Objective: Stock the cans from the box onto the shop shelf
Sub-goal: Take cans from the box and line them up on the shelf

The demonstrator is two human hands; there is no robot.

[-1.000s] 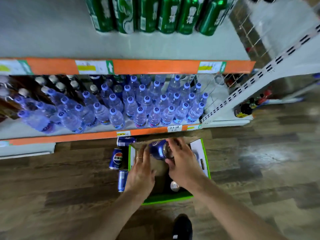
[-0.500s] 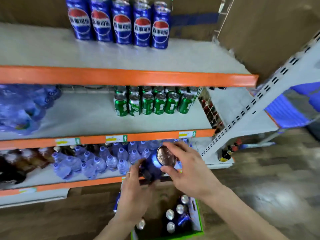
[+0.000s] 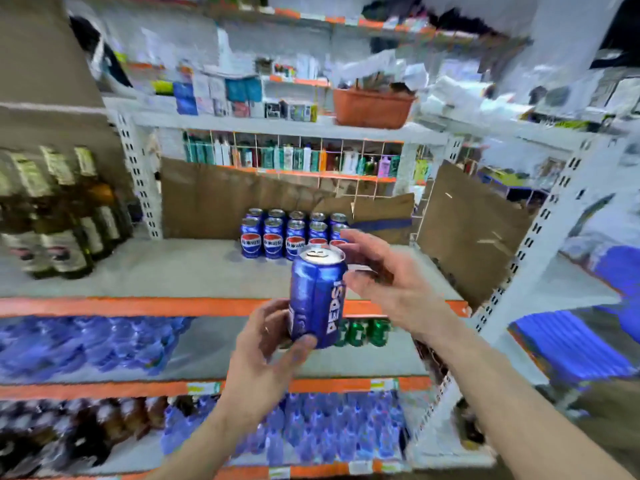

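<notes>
My left hand grips a blue Pepsi can from below and holds it upright in front of the grey shelf with the orange front edge. My right hand hovers at the can's upper right, fingers spread, thumb close to the can's side. Behind them, rows of matching blue Pepsi cans stand at the back of that shelf. The box is out of view.
Brown glass bottles fill the shelf's left end. Cardboard panels stand at the back and right. Green cans and water bottles sit on the shelves below. A white upright post rises on the right.
The can came up out of the box on the floor to the level of the Pepsi shelf. My right hand has come off its top; my left hand now carries it. The view tilted upward.
</notes>
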